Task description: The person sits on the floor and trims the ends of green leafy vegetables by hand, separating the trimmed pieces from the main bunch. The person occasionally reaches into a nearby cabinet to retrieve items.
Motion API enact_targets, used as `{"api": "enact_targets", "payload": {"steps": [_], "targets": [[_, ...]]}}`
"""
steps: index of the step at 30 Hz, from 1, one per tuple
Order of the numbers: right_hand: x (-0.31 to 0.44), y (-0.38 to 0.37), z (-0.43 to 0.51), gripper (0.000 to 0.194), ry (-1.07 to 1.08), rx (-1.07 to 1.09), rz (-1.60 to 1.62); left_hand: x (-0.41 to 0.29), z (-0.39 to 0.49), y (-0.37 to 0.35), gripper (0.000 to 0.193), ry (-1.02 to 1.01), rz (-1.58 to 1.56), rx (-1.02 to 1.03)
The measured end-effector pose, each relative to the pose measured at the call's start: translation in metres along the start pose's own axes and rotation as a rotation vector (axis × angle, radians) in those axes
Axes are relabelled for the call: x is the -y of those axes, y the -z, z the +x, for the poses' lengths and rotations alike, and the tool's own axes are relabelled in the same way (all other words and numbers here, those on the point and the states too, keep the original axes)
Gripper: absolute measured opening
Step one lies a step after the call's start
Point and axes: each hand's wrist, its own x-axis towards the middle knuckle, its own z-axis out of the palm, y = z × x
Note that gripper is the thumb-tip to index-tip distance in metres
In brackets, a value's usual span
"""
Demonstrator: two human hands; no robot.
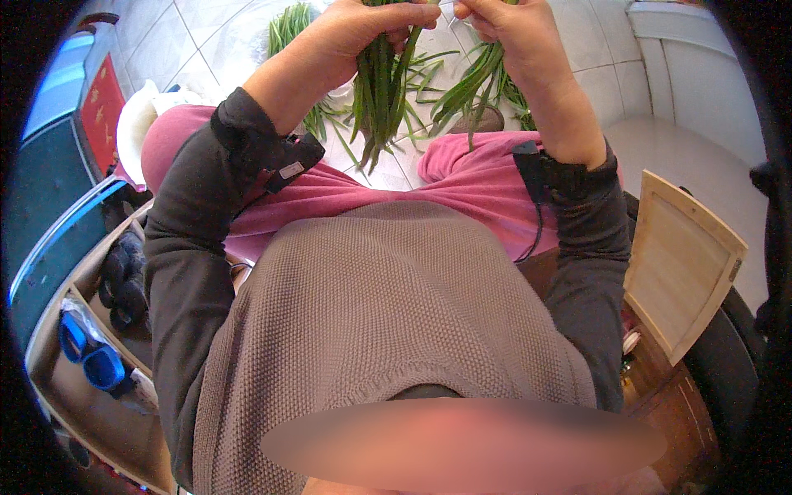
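My left hand (pixel 365 28) at the top of the view is closed around a bunch of long flat green leaves (pixel 378 86), probably garlic chives, whose tips hang down between my knees. Close by on its right, my right hand (pixel 520 28) has thumb and fingertips pinched together, and a looser bunch of the same leaves (pixel 473 80) droops from under it. The upper ends of both bunches are cut off by the frame's top edge. Loose leaves (pixel 427 71) lie scattered on the tiled floor (pixel 396 170) below my hands.
Another pile of green leaves (pixel 291 28) sits on clear plastic at upper left. A white basin-like container (pixel 136 124) stands beside my left knee. Left of me is an open shelf (pixel 55 365) holding blue slippers (pixel 102 366) and dark footwear (pixel 124 284). A framed wooden panel (pixel 684 260) leans at right.
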Motion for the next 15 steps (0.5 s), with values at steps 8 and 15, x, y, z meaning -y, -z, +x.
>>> {"api": "enact_targets", "payload": {"steps": [8, 15], "targets": [[0.001, -0.0011, -0.0028, 0.016, 0.045, -0.006, 0.022, -0.0031, 0.0023, -0.0029, 0.024, -0.017, -0.016, -0.052], [0.0016, -0.004, -0.0042, 0.015, 0.233, -0.123, -0.211, -0.0083, -0.0033, -0.0071, 0.027, -0.049, 0.001, -0.105]]}}
